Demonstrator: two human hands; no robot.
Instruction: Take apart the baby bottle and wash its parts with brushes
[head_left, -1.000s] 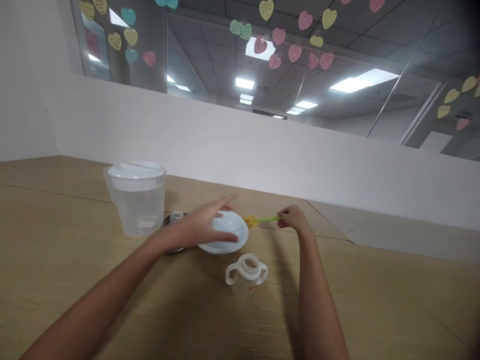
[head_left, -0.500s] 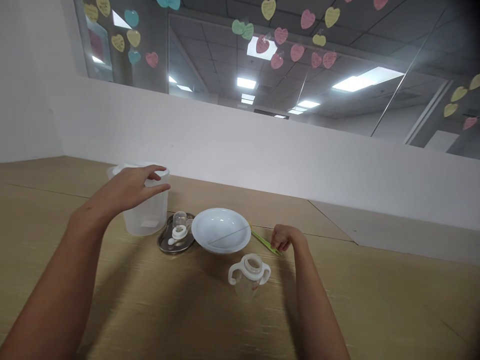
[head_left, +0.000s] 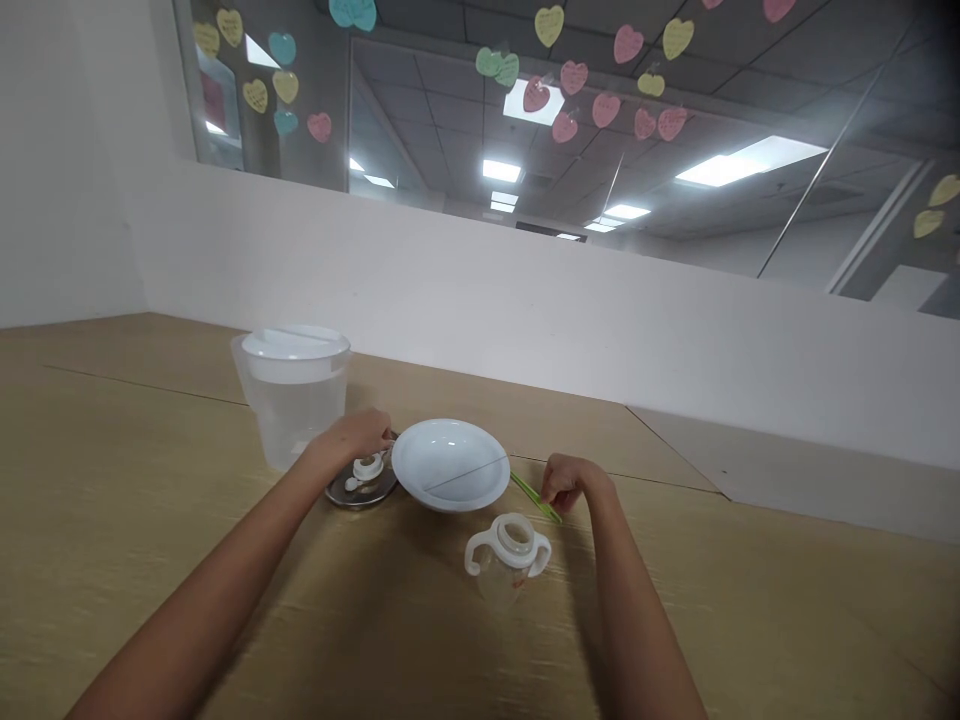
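Note:
My left hand (head_left: pixel 361 434) reaches down over the dark metal tray (head_left: pixel 341 495), fingers closed at its far side. It covers the place of a clear dome cap, so what the fingers hold is hidden. On the tray, a white ring-shaped bottle part (head_left: pixel 367 467) lies in front of the hand. My right hand (head_left: pixel 568 482) has its fingers curled closed on a thin, long green tool (head_left: pixel 534 495) lying right of the white bowl (head_left: pixel 451 470). Nearer to me stands a clear baby bottle with a white two-handled collar (head_left: pixel 514 548), its top uncovered.
A translucent pitcher (head_left: pixel 300 405) with a white lid stands at the back left, close to the tray. Behind the wooden table (head_left: pixel 360 620) rises a white wall (head_left: pixel 480 290) below a window with heart-shaped notes (head_left: pixel 574 78).
My left hand has moved from above the pitcher down and right to the tray, and its fingers have closed. My right hand stays at the green tool. The view has shifted slightly.

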